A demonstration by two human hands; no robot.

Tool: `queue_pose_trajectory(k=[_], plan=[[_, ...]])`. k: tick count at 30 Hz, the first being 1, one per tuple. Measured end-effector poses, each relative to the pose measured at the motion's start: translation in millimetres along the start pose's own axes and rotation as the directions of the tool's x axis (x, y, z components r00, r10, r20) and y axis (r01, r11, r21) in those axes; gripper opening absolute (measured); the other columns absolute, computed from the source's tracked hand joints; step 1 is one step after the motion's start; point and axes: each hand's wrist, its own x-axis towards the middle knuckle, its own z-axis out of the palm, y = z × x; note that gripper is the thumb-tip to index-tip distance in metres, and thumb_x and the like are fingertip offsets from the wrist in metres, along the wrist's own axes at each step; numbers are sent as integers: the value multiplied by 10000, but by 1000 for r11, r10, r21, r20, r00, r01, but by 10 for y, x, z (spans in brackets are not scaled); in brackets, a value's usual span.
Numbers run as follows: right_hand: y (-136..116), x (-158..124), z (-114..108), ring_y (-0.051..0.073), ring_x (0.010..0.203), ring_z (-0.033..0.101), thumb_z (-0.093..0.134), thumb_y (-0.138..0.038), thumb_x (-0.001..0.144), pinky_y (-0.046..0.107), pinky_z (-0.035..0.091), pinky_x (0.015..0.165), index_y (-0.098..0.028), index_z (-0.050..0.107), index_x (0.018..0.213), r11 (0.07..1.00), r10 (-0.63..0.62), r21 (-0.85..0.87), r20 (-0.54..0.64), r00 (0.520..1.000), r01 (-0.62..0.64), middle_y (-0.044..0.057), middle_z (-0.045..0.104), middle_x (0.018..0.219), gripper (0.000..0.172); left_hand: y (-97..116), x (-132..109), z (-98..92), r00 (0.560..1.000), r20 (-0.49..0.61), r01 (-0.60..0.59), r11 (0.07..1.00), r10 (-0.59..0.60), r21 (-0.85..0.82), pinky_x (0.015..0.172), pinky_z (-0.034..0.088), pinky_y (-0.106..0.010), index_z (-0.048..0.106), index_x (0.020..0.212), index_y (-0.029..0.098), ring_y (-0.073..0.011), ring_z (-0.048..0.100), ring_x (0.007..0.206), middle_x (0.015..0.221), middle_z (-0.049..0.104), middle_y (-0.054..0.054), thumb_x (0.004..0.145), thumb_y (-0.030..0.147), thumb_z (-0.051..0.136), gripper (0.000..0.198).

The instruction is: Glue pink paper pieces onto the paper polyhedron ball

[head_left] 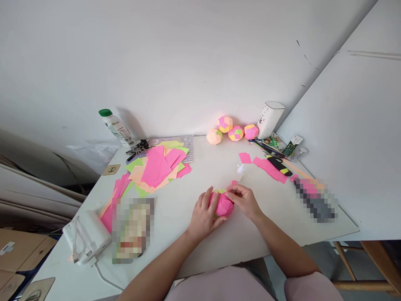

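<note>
A faceted paper ball [225,205], mostly pink with a little green at its top, is between my hands just above the table. My left hand [202,213] wraps round its left side, fingers over the top and thumb underneath. At the ball's upper right edge, the thumb and fingers of my right hand [247,202] are pinched together; whether a loose piece is between them is hidden. Just beyond my right hand lie a small pink scrap [234,182] and a small whitish translucent object [240,169]. Farther off is a pink paper square [245,158].
Finished-looking paper balls [236,133] stand by the wall beside a white container [271,120]. A colored paper pile [159,167], keys [140,147] and a bottle [117,128] are at left. A white power bank [86,236] lies nearer; a cutter [279,165] lies right.
</note>
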Motion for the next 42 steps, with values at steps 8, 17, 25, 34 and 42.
queue_pose_trajectory(k=[8,17,25,34,42], plan=[[-15,-21,18,139,642,609,699,-365,742,279,511,613,-209,682,863,990,-94,-106,26,995,96,6,671,718,198,29,4,7,998,46,-40,990,46,-133,973,374,-556,-6,1479,217,-378,283,1332,1449,237,-238,897,593,333,771],[-61,-48,-35,153,616,609,709,-363,738,298,516,615,-222,665,925,969,-157,-185,41,987,162,4,674,686,238,48,10,-26,990,84,-99,975,117,-200,995,354,-564,5,1485,174,-364,330,1300,1437,307,-241,907,512,414,785],[-86,-55,-62,171,637,640,709,-365,737,300,523,619,-212,663,814,971,-100,-211,60,993,111,18,698,688,178,-6,-7,35,993,110,1,927,44,-376,1033,365,-552,-27,1480,200,-352,231,1380,1471,198,-240,875,524,484,856],[-122,-74,-39,165,622,621,671,-349,768,290,507,579,-218,683,749,952,-146,-260,82,986,162,19,691,690,133,21,-6,22,991,121,-17,934,64,-356,1009,381,-580,-66,1473,209,-376,259,1365,1456,199,-257,883,476,501,861],[-125,-92,-34,164,590,599,675,-358,765,298,508,570,-222,705,714,940,-171,-282,104,980,194,19,681,653,147,36,-5,25,990,111,-43,941,85,-336,1002,384,-578,-74,1473,185,-376,272,1351,1442,216,-265,892,466,488,856]])
